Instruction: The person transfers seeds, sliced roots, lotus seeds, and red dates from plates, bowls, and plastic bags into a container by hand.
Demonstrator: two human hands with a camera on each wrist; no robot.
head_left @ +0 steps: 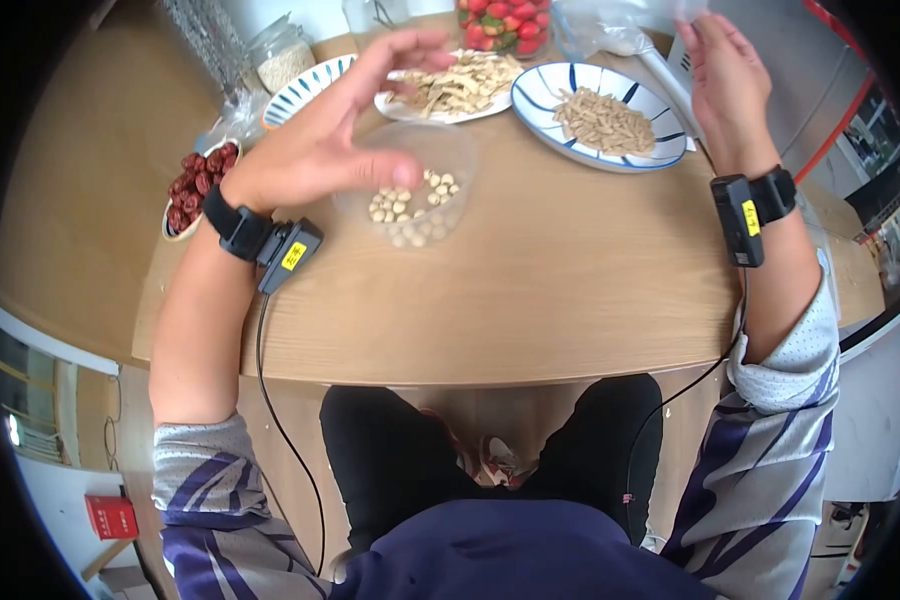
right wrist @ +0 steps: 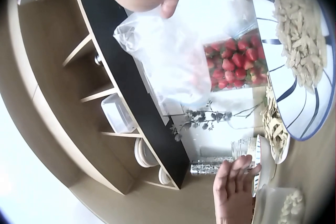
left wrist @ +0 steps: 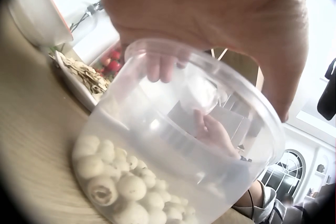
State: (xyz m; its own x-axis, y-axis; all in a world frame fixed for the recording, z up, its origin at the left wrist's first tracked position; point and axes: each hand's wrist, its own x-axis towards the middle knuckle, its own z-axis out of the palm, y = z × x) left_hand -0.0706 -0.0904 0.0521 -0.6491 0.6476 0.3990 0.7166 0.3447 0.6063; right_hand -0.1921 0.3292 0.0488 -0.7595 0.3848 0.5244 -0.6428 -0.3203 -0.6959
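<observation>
My left hand (head_left: 315,150) is spread above a clear plastic tub (head_left: 462,150), thumb apart from the fingers. In the left wrist view its fingers show past the far side of the tub's rim, and its thumb is near the rim on the right. Round, cream-coloured lotus seeds (left wrist: 131,187) lie in the bottom of the tub. At the back right, my right hand (head_left: 730,85) is raised, its fingertips on a clear plastic bag (right wrist: 168,50). Beside that hand is a blue-striped white plate (head_left: 660,105) with a pile of pale, thin pieces (head_left: 605,122).
Behind the tub is a plate of dried yellowish slices (head_left: 460,85). A container of strawberries (head_left: 505,25) stands at the back. At the left are a bowl of red dates (head_left: 202,180), a striped dish (head_left: 305,90) and a glass jar (head_left: 282,55). The table's front edge (head_left: 490,380) is near my knees.
</observation>
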